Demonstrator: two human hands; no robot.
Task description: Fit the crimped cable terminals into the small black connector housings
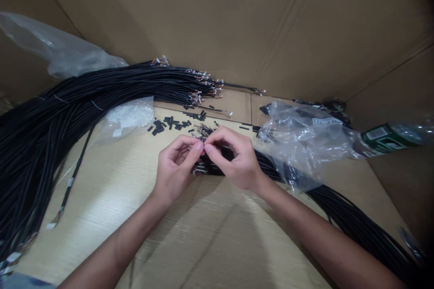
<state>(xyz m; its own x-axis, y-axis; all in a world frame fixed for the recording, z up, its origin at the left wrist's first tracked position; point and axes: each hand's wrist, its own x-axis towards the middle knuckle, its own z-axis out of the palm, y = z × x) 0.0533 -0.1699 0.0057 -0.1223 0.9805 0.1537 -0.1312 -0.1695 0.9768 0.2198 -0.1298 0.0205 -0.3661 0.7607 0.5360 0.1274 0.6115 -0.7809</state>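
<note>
Black cable heap (50, 117) sprawls left of the smaller bundle (210, 168); short sleeves (169, 124) lie behind it, probably kept within reach. Over it, left hand (176, 167) and right hand (237, 158) pinch narrowly on its wire ends (203, 132), fingertips meeting for steadiness. Right of it sits 1 clear bag (298, 140). Wood-grain table (118, 198), cardboard walls (237, 22).

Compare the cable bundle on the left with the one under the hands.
The left bundle is far thicker and lies untouched, curving along the cardboard wall; the right bundle is thinner, partly under a clear bag, its ends pinched by the left hand and right hand. Both are black cables with small connector ends.
</note>
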